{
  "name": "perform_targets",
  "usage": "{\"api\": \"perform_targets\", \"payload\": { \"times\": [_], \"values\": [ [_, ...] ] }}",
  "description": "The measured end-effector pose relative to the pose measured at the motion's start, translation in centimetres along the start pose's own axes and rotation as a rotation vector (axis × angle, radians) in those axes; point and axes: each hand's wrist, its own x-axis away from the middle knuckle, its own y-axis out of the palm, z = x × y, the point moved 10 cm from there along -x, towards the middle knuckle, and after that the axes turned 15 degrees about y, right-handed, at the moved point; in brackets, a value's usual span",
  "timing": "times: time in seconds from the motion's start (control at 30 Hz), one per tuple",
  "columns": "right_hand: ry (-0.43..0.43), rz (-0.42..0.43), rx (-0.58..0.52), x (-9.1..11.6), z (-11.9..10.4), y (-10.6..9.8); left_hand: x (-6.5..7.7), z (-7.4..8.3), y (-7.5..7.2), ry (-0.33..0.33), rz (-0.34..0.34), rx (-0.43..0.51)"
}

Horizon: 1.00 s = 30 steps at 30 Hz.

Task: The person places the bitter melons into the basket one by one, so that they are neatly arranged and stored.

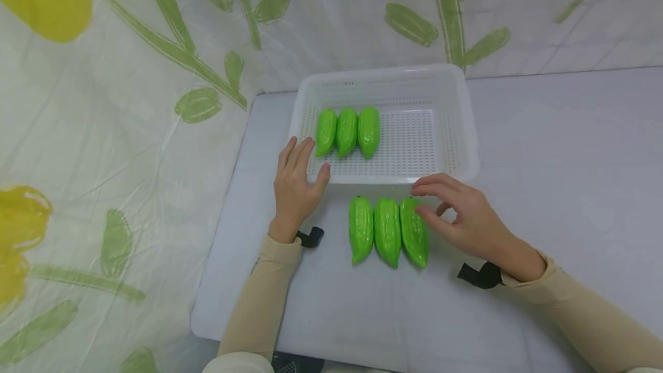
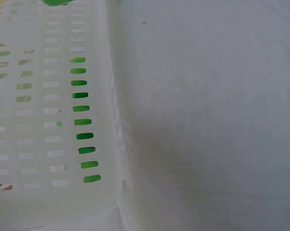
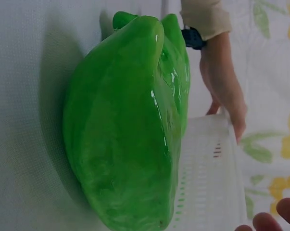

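Three glossy, long green pepper-like vegetables lie side by side on the table: a left one (image 1: 361,229), a middle one (image 1: 387,232) and a right one (image 1: 414,233). My right hand (image 1: 468,214) hovers beside the right one, thumb and fingers bent with a gap between them; in the right wrist view its fingertips (image 3: 266,222) are apart from the nearest vegetable (image 3: 120,130). Inside a white perforated basket (image 1: 458,125) lie three more such vegetables (image 1: 347,132). At the basket's front left corner is my left hand (image 1: 297,186), fingers extended over the rim, holding nothing visible.
The basket stands at the back of the white-covered table (image 1: 559,189), close to a curtain (image 1: 352,22) with flower prints. The curtain also runs along the table's left edge. A black strap (image 1: 481,275) is on the right wrist.
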Motion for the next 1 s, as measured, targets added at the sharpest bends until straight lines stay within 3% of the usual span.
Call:
{"api": "perform_targets", "payload": {
  "times": [0.23, 0.4, 0.63, 0.8, 1.0],
  "values": [
    [-0.061, -0.020, 0.050, 0.3, 0.0, 0.7, 0.0, 0.0, 0.1, 0.001, -0.007, -0.003],
    [-0.055, -0.030, 0.148, 0.5, 0.2, 1.5, 0.0, 0.0, 0.1, -0.001, -0.007, -0.002],
    [0.090, -0.128, 0.295, 0.8, 1.8, 3.4, 0.0, -0.1, 0.2, -0.002, -0.010, 0.000],
    [0.190, -0.186, 0.319, 1.1, 2.9, 4.4, -0.1, 0.1, 0.1, 0.000, -0.008, 0.005],
    [0.241, -0.220, 0.338, 1.3, 3.8, 5.4, -0.1, 0.2, 0.0, -0.001, -0.007, 0.007]
  ]
}}
